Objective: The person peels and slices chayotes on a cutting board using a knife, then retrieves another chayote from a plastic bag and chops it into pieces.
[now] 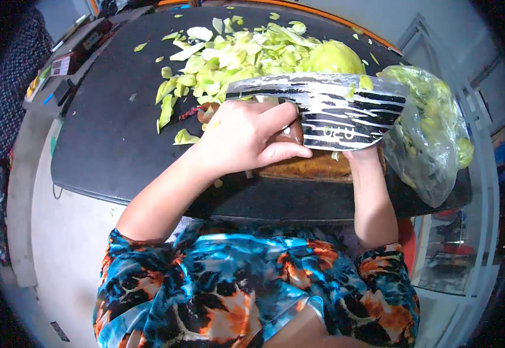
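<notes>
One broad black table (107,139) with a rounded edge sweeps from nine o'clock through twelve to three. At twelve o'clock on it spreads a loose heap of thin pale-green slices (229,55). Between two and three o'clock sits a clear plastic bag (423,180) holding round green produce (432,110). A wide cleaver (345,107) with a black-and-silver streaked metal blade extends toward two o'clock, above a brown wooden chopping board (316,168). The person's left hand (241,136) is closed around the cleaver's brown handle (287,136), thumb pointing to three o'clock. The right hand (362,153) is mostly hidden beneath the blade; whether it grips anything cannot be told. A rounded pale-green piece (333,57) rests at one o'clock, beside the heap. One small stray green slice (140,47) lies toward eleven o'clock
</notes>
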`<state>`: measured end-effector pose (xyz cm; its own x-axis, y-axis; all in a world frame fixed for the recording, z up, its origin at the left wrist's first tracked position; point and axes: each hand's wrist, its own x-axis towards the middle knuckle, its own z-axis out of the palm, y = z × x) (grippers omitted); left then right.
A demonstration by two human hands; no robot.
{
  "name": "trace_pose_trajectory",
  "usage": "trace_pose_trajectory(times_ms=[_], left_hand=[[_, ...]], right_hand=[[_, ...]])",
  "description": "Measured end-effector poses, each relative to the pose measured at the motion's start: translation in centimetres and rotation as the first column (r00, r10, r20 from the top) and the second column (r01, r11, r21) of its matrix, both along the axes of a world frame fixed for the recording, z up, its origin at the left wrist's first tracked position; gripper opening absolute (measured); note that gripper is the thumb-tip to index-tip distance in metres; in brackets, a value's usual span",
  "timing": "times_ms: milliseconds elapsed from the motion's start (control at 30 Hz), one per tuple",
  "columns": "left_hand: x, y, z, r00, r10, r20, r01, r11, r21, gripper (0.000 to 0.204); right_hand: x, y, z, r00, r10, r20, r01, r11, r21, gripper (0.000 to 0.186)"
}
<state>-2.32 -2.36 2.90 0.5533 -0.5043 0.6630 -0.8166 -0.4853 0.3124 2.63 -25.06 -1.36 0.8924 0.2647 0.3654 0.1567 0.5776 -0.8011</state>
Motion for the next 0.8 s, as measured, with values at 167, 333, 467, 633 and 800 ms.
trace_pose_trajectory(times_ms=[167, 333, 467, 633, 800], left_hand=[[2.5, 2.2, -1.5, 0.909, 0.258, -0.327, -0.313, 0.941, -0.126, 0.038], [5.4, 5.2, -1.6, 0.801, 0.532, -0.275, -0.575, 0.811, -0.106, 0.035], [1.4, 1.6, -0.4, 0.955, 0.234, -0.18, -0.272, 0.935, -0.227, 0.035], [-0.5, -0.9, 0.6, 1.0, 0.025, -0.008, -0.025, 0.999, -0.034, 0.042], [-0.3, -0.6, 0.0, 0.999, 0.014, -0.041, -0.016, 0.998, -0.055, 0.039]], right_hand=[[-0.5, -0.6, 2.2, 0.982, -0.167, 0.092, 0.185, 0.949, -0.257, 0.064], [-1.4, -0.9, 3.4, 0.947, -0.214, 0.238, 0.258, 0.951, -0.17, 0.065], [0.1, -0.4, 2.5, 0.903, -0.321, 0.285, 0.402, 0.865, -0.302, 0.066], [1.6, -1.3, -0.6, 0.707, -0.225, 0.671, 0.658, 0.557, -0.507, 0.053], [0.4, 1.0, 0.9, 0.649, -0.273, 0.71, 0.703, 0.572, -0.423, 0.072]])
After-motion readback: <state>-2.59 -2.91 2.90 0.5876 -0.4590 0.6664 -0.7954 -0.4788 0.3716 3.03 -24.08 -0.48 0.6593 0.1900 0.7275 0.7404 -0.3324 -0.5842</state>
